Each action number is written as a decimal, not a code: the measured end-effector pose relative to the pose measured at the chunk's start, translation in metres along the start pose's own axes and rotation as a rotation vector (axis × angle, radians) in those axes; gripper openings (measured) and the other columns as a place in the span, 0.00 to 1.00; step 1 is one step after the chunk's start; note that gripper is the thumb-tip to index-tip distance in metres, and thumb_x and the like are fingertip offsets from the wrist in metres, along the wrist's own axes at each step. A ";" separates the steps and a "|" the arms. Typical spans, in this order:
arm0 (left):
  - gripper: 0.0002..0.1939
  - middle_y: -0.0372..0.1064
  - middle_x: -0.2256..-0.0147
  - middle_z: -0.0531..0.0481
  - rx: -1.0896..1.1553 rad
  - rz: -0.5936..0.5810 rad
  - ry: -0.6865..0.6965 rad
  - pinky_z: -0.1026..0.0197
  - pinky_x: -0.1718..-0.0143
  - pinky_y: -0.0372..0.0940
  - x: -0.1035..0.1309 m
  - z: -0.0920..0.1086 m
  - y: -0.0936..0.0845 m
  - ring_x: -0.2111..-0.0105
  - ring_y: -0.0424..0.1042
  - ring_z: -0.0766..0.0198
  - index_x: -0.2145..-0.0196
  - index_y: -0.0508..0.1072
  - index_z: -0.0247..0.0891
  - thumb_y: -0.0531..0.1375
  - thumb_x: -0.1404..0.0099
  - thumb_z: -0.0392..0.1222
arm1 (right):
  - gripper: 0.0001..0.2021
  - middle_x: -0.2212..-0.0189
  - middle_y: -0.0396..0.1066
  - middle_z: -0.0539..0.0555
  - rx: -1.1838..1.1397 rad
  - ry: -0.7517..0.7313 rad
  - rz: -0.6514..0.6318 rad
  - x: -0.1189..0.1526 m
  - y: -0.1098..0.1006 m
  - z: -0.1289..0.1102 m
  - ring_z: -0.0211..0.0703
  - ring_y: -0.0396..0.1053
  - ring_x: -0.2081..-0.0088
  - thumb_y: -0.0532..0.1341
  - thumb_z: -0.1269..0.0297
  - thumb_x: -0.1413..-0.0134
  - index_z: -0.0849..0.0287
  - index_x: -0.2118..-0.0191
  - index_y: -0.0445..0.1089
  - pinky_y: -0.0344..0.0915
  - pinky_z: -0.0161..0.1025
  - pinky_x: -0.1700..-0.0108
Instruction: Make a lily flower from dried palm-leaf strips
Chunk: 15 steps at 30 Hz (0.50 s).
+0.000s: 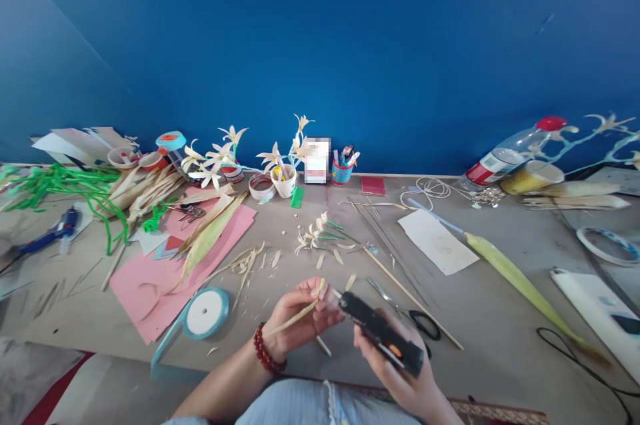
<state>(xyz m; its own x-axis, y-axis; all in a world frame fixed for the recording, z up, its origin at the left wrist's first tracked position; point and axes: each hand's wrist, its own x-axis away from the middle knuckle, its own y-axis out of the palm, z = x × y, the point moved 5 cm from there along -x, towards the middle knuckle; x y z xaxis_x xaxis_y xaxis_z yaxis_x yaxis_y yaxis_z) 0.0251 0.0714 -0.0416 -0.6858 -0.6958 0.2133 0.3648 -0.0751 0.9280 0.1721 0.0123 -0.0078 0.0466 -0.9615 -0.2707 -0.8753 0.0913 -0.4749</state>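
Observation:
My left hand [303, 312], wearing a red bead bracelet, pinches a narrow pale strip of corn husk [295, 322] near its upper end. The strip's tail runs down across the palm. In my right hand [395, 365] is a black handheld tool [383, 332] with an orange button. Its pale, blurred nozzle points left, close to the fingertips of my left hand; whether it touches the strip I cannot tell. Black-handled scissors [423, 324] lie partly behind the tool. Small white husk flowers [314, 233] with green stems rest on the table beyond my hands.
A blue ribbon spool [205, 313] and pink paper [150, 298] lie left. A blue glue gun [55, 232] and green stems [95, 185] are farther left. A thin wooden stick [415, 298], a corn husk [520, 282] and a tilted bottle [500, 158] are right.

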 end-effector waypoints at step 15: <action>0.09 0.56 0.79 0.57 0.104 -0.040 0.075 0.60 0.61 0.63 0.013 0.019 0.004 0.80 0.55 0.74 0.76 0.67 0.33 0.65 0.44 0.33 | 0.12 0.64 0.77 0.59 0.935 0.159 0.040 -0.005 -0.083 0.105 0.55 0.76 0.66 0.55 0.59 0.46 0.56 0.57 0.65 0.67 0.42 0.70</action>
<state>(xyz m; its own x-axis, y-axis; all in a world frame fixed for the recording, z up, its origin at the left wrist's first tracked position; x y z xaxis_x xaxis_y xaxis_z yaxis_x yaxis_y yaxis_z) 0.0060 0.0760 -0.0290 -0.6480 -0.7455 0.1560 0.2687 -0.0321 0.9627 0.2956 0.0368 -0.0548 -0.1012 -0.9710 -0.2165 -0.1313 0.2288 -0.9646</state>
